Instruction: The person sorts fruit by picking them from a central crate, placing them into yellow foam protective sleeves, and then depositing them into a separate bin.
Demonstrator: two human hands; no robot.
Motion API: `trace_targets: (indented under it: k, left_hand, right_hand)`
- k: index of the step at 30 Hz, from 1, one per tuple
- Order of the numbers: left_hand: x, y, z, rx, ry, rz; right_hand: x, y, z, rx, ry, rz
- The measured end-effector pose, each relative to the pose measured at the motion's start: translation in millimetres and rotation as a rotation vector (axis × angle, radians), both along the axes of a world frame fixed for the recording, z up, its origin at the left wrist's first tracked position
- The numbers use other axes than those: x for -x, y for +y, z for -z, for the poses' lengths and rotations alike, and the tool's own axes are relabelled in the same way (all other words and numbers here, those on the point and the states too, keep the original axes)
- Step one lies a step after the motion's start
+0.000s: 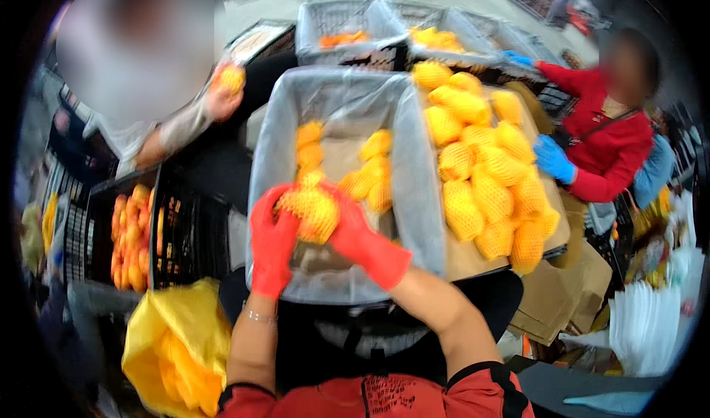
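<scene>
We have both hands in red gloves over the plastic-lined box (270,196) in front of us. Our left hand (272,240) and right hand (362,244) are closed from either side on one netted fruit (310,212), a yellow-orange piece in a mesh sleeve, held just above the near end of the box. The fingers curl round it, pressing it between the two palms; whether the mesh is fully pulled over the fruit we cannot tell, as the picture is soft there.

Further in, the same box holds a short row of netted fruits (366,174) lying on its floor, with bare lining around them, so we judge the box to be in the early part of filling. To our right a flat cardboard tray (458,259) carries a dense heap of wrapped fruits (484,159). To our left a black crate (174,226) holds loose unwrapped oranges (129,237), and a yellow bag (174,344) sits by our left elbow.

The step in hand looks like setting this wrapped fruit down. The next move calls for lowering it beside the row already there, snug against its neighbours, then parting the hands without dragging the net.

Two other people work across the surface: one with a blue-gloved hand (553,159) at the tray, another holding up a fruit (231,78).
</scene>
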State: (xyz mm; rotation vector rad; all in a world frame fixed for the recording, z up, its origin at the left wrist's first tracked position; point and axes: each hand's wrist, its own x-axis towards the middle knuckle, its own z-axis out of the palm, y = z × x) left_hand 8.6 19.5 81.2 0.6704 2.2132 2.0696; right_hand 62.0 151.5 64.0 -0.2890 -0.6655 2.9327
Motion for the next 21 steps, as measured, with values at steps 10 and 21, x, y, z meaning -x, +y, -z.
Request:
trace_targets:
  k: [10, 21]
  left_hand:
    - [5.3, -14.0, -11.6, 0.003, -0.155, 0.116]
    - [-1.8, 5.5, -9.2, 0.322, 0.62, 0.239]
  right_hand:
    - [10.1, 6.2, 7.8, 0.245, 0.002, -0.259]
    - [26.7, 33.3, 50.1, -0.09, -0.076, 0.155]
